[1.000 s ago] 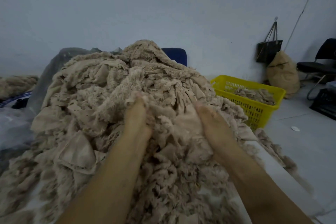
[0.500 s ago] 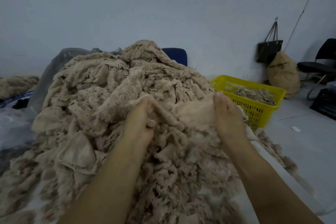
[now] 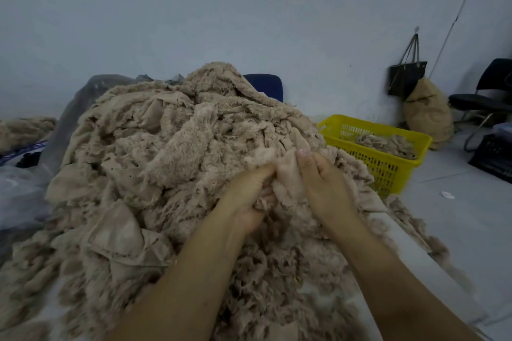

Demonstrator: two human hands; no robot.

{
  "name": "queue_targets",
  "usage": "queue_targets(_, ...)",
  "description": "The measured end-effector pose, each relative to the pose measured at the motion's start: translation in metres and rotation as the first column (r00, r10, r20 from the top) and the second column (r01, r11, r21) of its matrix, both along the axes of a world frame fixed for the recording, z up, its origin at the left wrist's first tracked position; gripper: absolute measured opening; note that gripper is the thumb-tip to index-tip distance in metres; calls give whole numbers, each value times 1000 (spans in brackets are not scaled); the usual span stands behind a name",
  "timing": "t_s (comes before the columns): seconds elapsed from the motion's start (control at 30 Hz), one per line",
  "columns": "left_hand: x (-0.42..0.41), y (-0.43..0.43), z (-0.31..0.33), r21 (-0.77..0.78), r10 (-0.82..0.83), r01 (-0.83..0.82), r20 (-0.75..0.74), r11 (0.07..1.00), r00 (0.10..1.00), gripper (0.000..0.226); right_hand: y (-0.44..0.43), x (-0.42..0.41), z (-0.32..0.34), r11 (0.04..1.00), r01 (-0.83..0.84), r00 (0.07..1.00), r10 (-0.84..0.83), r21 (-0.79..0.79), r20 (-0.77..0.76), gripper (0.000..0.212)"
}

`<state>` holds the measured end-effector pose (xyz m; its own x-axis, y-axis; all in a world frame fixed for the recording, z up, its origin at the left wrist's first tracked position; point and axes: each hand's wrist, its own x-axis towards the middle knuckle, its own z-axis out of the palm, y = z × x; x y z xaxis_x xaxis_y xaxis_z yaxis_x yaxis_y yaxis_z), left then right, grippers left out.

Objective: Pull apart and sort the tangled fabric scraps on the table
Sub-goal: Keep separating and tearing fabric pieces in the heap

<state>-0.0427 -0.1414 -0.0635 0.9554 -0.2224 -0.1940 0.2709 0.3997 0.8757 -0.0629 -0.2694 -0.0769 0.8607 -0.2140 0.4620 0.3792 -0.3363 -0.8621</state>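
You're in the pulling-apart step, with one piece taken up and not yet free. Both hands are on the same pale beige scrap [image 3: 288, 177], low on the slope of the heap [image 3: 166, 147] at about 4 o'clock from its peak.

Your left hand [image 3: 246, 196] has its grip clamped on the lower part of the scrap. The fingers are curled under the cloth and the thumb presses across the front. Your right hand [image 3: 327, 188] is touching it on the 3 o'clock side. It pinches the upper edge of the scrap between the thumb and the curled fingers. Neither grip is apart, and the two hands sit nearly knuckle to knuckle.

The bottom of the scrap runs down into fluffy fibre under your left palm. I can't tell whether it is caught there.

My judgement is that the next move calls for drawing your hands apart, left toward 9 o'clock and right toward 3 o'clock. The cloth looks frayed, so pull steadily and don't snatch.

For the sorting, the yellow basket [image 3: 374, 126] sits at 2 o'clock from your right hand, off the counter [image 3: 401, 246], and it already holds similar beige pieces. It looks like the likely place for this one, though that is a guess. Most of the heap is unsorted.
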Motion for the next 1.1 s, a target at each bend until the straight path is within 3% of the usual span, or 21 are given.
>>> queue_targets(0.1, 5, 3, -1, -195, 143, -157, -85, 968, 986, 30, -1, -4, -4, 999, 31, 1000, -31, -35, 1, 44)
queue_targets(0.23, 9, 12, 3, -386, 208, -278, -214, 880, 954, 20, 1, -7, -4, 999, 54, 999, -54, 1, -3, 45)
queue_targets(0.47, 23, 14, 5, -357, 337, -464, -363, 811, 869, 27, 10, -15, -8, 992, 46, 996, -36, 121, -86, 48)
queue_targets(0.57, 32, 49, -2, -394, 435, -556, -357, 732, 827, 33, -17, -16, -3, 903, 209, 976, -169, 376, -135, 41)
queue_targets(0.6, 33, 58, -2, -374, 466, -560, -316, 739, 826, 33, -32, -14, 1, 871, 241, 970, -205, 427, -128, 38)
queue_targets(0.67, 26, 51, 2, -242, 413, -437, -144, 867, 899, 28, -49, -4, 6, 846, 246, 969, -213, 474, -124, 40)
queue_targets(0.73, 6, 19, 4, -34, 143, -141, 34, 989, 989, 38, -41, 6, 6, 894, 242, 968, -195, 378, -158, 38)
queue_targets(0.8, -14, -11, 6, 197, -158, 135, 108, 971, 981, 64, -24, 14, 7, 936, 212, 973, -178, 279, -145, 33)
queue_targets(0.87, -23, -27, 4, 334, -218, 169, 117, 927, 969, 59, -11, 14, 15, 951, 144, 988, -124, 273, -90, 30)
queue_targets(0.93, -22, -26, 3, 243, -122, 92, 111, 966, 986, 30, -7, 12, 15, 954, 34, 998, -14, 299, -68, 32)
queue_targets(1.0, -16, -16, 8, 54, -17, 11, 109, 998, 994, 20, -6, 4, 4, 965, -104, 987, 130, 240, -95, 26)
queue_targets(1.1, -7, 1, 10, -70, 14, -4, 139, 998, 990, 25, -8, -5, -27, 968, -214, 953, 177, -134, -246, 33)
